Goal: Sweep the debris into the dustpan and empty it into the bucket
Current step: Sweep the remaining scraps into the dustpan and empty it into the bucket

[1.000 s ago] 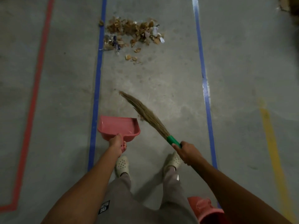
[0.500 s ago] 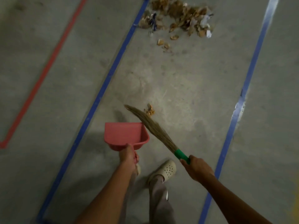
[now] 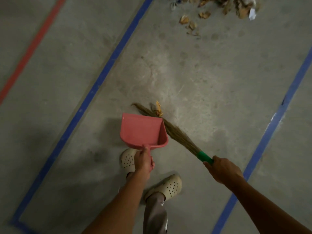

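- My left hand gripped the handle of the pink dustpan, fingers curled round it. The pan's open mouth faced away from me. I could not tell whether its front edge touched the floor.
- My right hand was clenched round the green grip of the broom.
- The bristles ran along the dustpan's right wall and past its front right corner, the tips lying just beyond the front edge.
- One brown scrap sat against the bristles, just outside that front corner.
- The main debris pile lay well apart at the top edge of the view, with a few loose bits trailing nearer.
- All of this lay between two blue tape lines; a red line ran further left.
- My cream clogs stood just behind the dustpan.
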{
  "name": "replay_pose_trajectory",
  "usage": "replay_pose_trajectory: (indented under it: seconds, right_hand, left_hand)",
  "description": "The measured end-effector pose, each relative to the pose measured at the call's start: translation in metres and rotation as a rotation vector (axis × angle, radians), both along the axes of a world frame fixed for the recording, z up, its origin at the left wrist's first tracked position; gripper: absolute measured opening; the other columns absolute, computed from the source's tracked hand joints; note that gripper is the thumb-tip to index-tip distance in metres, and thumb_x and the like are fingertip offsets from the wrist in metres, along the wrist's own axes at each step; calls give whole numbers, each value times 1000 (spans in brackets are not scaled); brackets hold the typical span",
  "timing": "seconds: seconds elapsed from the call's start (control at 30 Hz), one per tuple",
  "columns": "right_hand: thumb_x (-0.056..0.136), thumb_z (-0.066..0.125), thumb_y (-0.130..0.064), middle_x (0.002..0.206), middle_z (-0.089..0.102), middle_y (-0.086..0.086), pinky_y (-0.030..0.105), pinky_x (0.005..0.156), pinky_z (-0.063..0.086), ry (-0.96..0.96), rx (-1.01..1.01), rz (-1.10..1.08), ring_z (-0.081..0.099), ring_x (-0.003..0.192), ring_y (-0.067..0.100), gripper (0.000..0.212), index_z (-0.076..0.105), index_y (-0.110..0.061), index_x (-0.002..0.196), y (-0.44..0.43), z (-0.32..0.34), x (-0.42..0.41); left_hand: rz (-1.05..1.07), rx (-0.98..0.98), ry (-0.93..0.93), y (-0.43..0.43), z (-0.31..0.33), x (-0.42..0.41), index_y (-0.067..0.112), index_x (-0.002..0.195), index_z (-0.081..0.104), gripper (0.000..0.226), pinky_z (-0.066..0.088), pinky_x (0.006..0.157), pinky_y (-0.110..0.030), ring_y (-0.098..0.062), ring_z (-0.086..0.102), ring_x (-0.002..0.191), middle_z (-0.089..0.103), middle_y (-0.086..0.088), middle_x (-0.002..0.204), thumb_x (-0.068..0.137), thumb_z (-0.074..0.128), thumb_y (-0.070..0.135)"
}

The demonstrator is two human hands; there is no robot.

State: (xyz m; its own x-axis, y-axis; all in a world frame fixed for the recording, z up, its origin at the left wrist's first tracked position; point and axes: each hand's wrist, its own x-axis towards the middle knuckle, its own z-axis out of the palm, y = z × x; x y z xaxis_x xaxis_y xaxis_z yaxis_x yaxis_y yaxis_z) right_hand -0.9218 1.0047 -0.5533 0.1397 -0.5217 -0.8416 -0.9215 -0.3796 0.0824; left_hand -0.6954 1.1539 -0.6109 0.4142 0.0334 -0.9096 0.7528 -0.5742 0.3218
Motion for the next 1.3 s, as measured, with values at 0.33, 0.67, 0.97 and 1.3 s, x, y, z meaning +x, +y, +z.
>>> replay_pose_trajectory:
  seconds: [0.33,0.67,0.97,1.3]
  right_hand:
    - [101,31,-58,90,60,2,34,67,52,-20,-113,15,61,75,18,50,53,-15,116,-55,-44,27]
    - [102,32,-56,77,55,2,29,48,41,-157,-226,-95,56,62,14,52,53,-10,116,-100,-93,85]
    - [100,31,-61,79,60,1,33,53,54,-315,-254,-168,61,63,15,45,49,-20,106,-107,-68,122]
    - [101,32,-58,78,56,-1,29,55,50,-257,-182,-181,58,64,13,43,47,-18,106,-87,-37,150]
  left_hand:
    - [-78,-49,-148,-19,-63,-6,8,83,51,48,32,35,-23,-13,40,38,49,-6,59,96,55,55]
    - [-180,-107,-258,-67,-123,51,12,78,47,45,29,33,-20,-13,40,33,49,-7,56,98,53,52]
    - [-363,-192,-318,-141,-125,131,14,73,46,42,28,31,-17,-10,39,29,48,-6,55,99,52,46]
    - [-423,-192,-151,-166,-75,171,11,79,49,29,26,33,-13,-12,34,35,41,-6,58,99,47,32]
